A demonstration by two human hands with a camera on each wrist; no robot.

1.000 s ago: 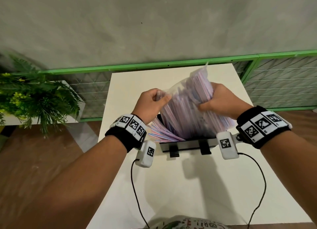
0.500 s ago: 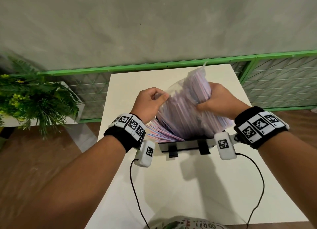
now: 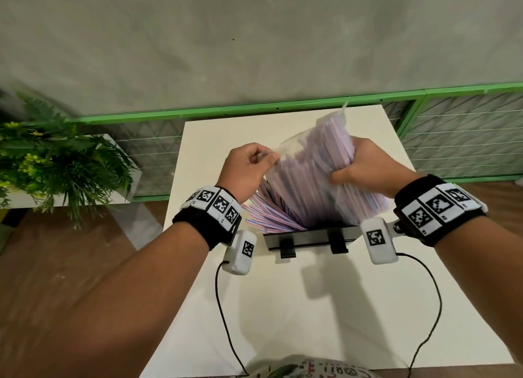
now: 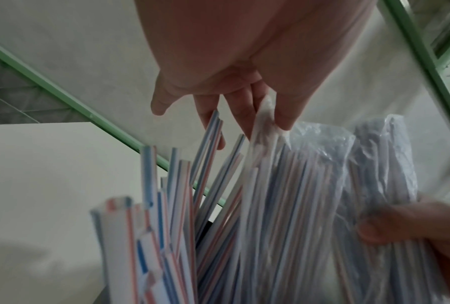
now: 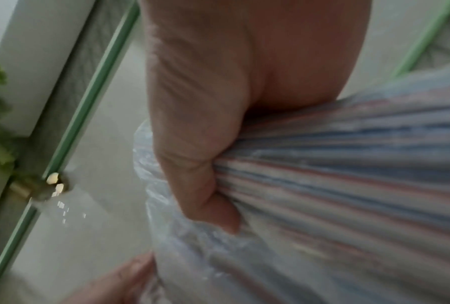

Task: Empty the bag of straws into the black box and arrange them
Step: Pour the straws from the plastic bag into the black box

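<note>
**Most straws still bagged over the box**

Both hands hold the bag (image 3: 317, 162) upended above the black box (image 3: 311, 233), mid-tabletop: left hand (image 3: 249, 171) pinching a corner, right hand (image 3: 365, 168) clutching the bundle. Loose straws (image 3: 266, 216) fan leftward; probably some spill over that rim if tugged.

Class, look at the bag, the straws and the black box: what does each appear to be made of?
Bag: thin clear plastic film, crinkled and glossy.
Straws: probably plastic; thin white striped tubes with hollow ends.
Black box: smooth, rigid, slightly shiny, likely plastic or acrylic; uncertain.
</note>
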